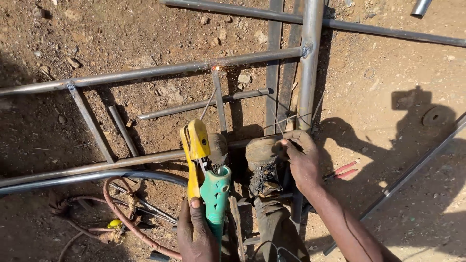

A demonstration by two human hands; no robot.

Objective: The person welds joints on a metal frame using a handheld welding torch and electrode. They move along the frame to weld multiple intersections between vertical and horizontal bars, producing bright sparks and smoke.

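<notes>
Head view showed the left hand (194,233) with fingers wrapped around a green and yellow welding holder (206,170), its rod (209,102) sparking at the metal frame (145,73); right hand (303,162) fingers curled on an upright pipe (308,73).

Harsh sun, hard shadows, sharp, weld-spark glare.

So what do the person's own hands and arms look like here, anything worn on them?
Both are bare. The left hand shows no glove, ring or watch, and only its wrist enters the picture. The right hand is also ungloved, and the right forearm is uncovered up to the picture's lower edge, with no sleeve, strap or bracelet in view. Neither shows any markings or bandage.
</notes>
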